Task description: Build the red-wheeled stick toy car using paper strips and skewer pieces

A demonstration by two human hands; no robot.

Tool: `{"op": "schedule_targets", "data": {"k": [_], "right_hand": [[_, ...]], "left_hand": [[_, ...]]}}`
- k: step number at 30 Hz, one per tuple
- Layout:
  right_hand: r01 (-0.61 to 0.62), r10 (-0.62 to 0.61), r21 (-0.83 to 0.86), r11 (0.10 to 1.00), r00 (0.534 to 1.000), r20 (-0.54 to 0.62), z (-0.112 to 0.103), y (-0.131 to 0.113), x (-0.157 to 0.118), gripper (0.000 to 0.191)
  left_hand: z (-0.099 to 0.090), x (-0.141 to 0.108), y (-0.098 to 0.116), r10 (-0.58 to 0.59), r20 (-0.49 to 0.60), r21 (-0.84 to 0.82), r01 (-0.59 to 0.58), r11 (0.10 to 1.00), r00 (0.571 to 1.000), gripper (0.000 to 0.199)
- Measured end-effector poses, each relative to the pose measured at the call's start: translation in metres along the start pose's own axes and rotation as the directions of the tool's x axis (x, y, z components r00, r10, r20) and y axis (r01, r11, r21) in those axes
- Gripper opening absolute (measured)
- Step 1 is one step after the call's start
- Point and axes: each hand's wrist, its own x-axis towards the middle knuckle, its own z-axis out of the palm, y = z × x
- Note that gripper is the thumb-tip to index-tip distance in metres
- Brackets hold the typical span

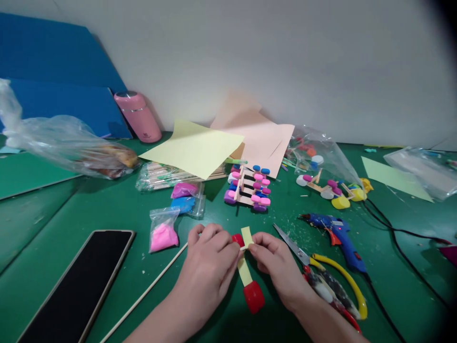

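The left hand (210, 262) clamps a thin pale wooden stick (153, 285), seemingly to steady its tip against the narrow pale-yellow paper strip (244, 272) between both hands, which the right hand (276, 262) pinches.

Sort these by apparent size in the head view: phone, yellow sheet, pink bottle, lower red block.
1. Phone
2. Yellow sheet
3. Pink bottle
4. Lower red block
Nearness may enlarge the phone.
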Motion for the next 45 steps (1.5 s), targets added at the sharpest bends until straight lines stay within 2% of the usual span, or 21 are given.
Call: {"op": "schedule_targets", "data": {"k": [11, 15, 20, 31, 37, 45], "right_hand": [[-0.042, 0.044, 0.042, 0.998, 0.998, -0.048, 0.006, 0.0, -0.002, 0.014], [-0.034, 0.036, 0.034, 0.999, 0.998, -0.044, 0.007, -0.004, -0.003, 0.016], [-0.011, 0.011, 0.01, 1.0, 0.999, -0.048, 0.008, -0.005, -0.003, 0.016], [0.048, -0.05, -0.104, 0.993, 0.999, -0.017, -0.018, -0.006, 0.0, 0.016], [0.016, -0.007, -0.15, 0.989, 0.998, 0.058, -0.019, -0.019, 0.015, 0.016], [0.158, -0.14, -0.268, 0.95, 0.986, 0.087, -0.016, -0.03, 0.028, 0.014]], "left_hand": [[0.005, -0.001, 0.005, 0.052, -0.064, 0.099, -0.046, 0.994, 0.997, 0.023], [0.005, -0.001, 0.008, 0.031, -0.088, 0.067, -0.025, 0.997, 0.996, 0.02], [0.007, -0.002, 0.008, 0.021, -0.026, -0.019, -0.022, 1.0, 0.999, 0.023], [0.006, 0.0, 0.01, -0.016, -0.015, -0.077, 0.015, 0.997, 1.0, 0.022], [0.005, 0.0, 0.009, -0.02, -0.013, -0.097, 0.019, 0.995, 1.0, 0.024], [0.007, -0.001, 0.01, -0.036, -0.024, -0.097, 0.033, 0.995, 0.999, 0.023]]}}
